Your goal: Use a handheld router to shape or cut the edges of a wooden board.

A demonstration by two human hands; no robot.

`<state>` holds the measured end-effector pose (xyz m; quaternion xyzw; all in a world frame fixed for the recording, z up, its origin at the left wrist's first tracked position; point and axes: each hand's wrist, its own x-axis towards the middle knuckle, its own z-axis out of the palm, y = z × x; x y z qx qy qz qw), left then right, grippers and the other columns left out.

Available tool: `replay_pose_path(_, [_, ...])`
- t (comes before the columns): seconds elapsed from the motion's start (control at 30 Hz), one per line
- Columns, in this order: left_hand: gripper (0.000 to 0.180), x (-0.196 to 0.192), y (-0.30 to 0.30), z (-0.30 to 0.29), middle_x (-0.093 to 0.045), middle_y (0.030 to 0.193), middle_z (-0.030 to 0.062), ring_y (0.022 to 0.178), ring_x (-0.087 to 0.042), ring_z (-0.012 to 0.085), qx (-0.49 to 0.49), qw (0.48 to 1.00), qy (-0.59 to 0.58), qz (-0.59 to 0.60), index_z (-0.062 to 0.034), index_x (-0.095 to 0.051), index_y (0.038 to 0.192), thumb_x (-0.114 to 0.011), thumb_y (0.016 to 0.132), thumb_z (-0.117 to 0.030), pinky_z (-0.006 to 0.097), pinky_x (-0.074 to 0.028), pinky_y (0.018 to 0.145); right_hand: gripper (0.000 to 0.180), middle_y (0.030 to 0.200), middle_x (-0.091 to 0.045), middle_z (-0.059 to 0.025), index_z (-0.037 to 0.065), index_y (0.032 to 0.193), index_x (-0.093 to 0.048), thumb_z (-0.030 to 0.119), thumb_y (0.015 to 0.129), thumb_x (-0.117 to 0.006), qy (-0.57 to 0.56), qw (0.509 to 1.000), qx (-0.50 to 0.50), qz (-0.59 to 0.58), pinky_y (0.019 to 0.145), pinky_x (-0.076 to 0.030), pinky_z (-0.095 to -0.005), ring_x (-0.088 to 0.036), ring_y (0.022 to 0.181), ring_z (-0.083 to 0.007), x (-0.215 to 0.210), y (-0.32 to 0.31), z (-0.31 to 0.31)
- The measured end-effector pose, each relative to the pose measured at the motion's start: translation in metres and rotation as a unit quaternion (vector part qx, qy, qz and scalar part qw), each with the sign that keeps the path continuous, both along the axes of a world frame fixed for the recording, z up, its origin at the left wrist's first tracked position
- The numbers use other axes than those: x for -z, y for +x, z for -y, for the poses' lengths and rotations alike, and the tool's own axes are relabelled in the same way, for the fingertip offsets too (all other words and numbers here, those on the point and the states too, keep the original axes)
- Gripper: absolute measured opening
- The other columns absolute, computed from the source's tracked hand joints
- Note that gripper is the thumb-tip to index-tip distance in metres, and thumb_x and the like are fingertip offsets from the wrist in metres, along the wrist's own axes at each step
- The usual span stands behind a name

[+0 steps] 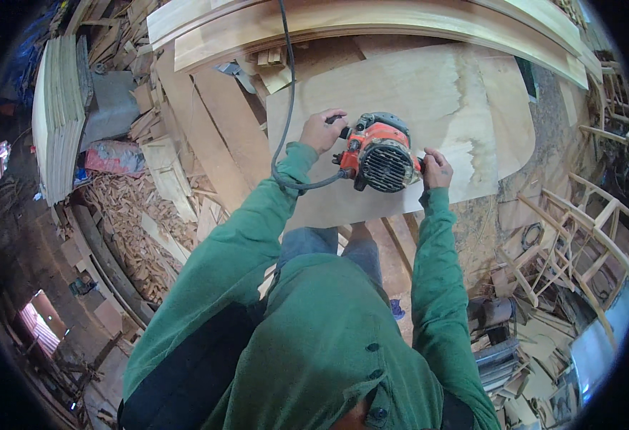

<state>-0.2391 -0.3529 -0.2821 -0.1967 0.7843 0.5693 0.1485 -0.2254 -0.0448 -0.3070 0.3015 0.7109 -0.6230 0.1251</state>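
Observation:
An orange and black hand router (377,152) stands on a large pale plywood panel (429,93), near the panel's front edge. My left hand (322,130) grips the black handle on the router's left side. On the router's right side, my right hand (436,169) closes around the other handle. A black power cord (286,86) runs from the tool past my left wrist and up toward the far edge of the view. Both arms wear green sleeves.
Long curved wooden boards (372,21) lie across the back. Planks and a heap of offcuts (132,215) fill the left. A stack of thin sheets (56,115) stands far left. Wooden chair frames (579,244) crowd the right, with scrap below.

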Motion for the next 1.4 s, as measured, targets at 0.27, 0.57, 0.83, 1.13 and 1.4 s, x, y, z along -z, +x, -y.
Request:
replay_pose_path(0.27, [0.031, 0.006, -0.001, 0.002, -0.072, 0.099, 0.0146, 0.092, -0.069, 0.0242, 0.000, 1.000, -0.027, 0.006, -0.0078, -0.072, 0.107, -0.064, 0.082, -0.026, 0.033, -0.052, 0.084, 0.030, 0.080, -0.065, -0.0081, -0.004, 0.109, -0.067, 0.008, 0.083, -0.056, -0.024, 1.000, 0.000, -0.007, 0.053, -0.047, -0.0255, -0.056, 0.057, -0.0119, -0.013, -0.005, 0.007])
replay_pose_path(0.57, [0.031, 0.002, -0.001, -0.003, -0.072, 0.099, 0.0157, 0.093, -0.069, 0.0272, -0.009, 0.999, -0.035, 0.007, -0.0094, -0.072, 0.106, -0.065, 0.082, -0.028, 0.034, -0.052, 0.085, 0.029, 0.081, -0.066, -0.0083, -0.004, 0.108, -0.067, 0.009, 0.084, -0.057, -0.004, 1.000, -0.012, -0.018, 0.056, -0.051, -0.0268, -0.061, 0.062, -0.0137, 0.002, -0.004, -0.001])
replay_pose_path(0.83, [0.032, 0.006, 0.001, -0.003, -0.071, 0.100, 0.0157, 0.094, -0.069, 0.0282, -0.004, 0.999, -0.041, 0.002, -0.0102, -0.072, 0.107, -0.064, 0.082, -0.029, 0.035, -0.052, 0.086, 0.028, 0.082, -0.067, -0.0083, -0.003, 0.107, -0.068, 0.010, 0.084, -0.057, 0.000, 1.000, -0.014, -0.002, 0.055, -0.050, -0.0268, -0.060, 0.060, -0.0139, -0.003, -0.004, 0.000])
replay_pose_path(1.13, [0.034, 0.014, -0.001, -0.006, -0.071, 0.102, 0.0161, 0.095, -0.069, 0.0287, 0.000, 0.998, -0.062, -0.006, -0.0115, -0.072, 0.107, -0.064, 0.081, -0.031, 0.035, -0.053, 0.087, 0.027, 0.080, -0.066, -0.0077, -0.003, 0.105, -0.068, 0.008, 0.083, -0.056, -0.010, 0.999, -0.013, -0.029, 0.055, -0.048, -0.0257, -0.058, 0.059, -0.0124, 0.013, -0.005, -0.005])
replay_pose_path(1.4, [0.035, 0.016, -0.001, -0.009, -0.071, 0.102, 0.0154, 0.095, -0.068, 0.0293, 0.000, 0.999, -0.036, 0.001, -0.0120, -0.071, 0.110, -0.062, 0.082, -0.032, 0.036, -0.052, 0.087, 0.025, 0.082, -0.067, -0.0075, -0.001, 0.103, -0.069, 0.010, 0.085, -0.055, 0.000, 0.998, -0.046, -0.040, 0.060, -0.050, -0.0256, -0.061, 0.067, -0.0127, 0.011, -0.007, -0.009])
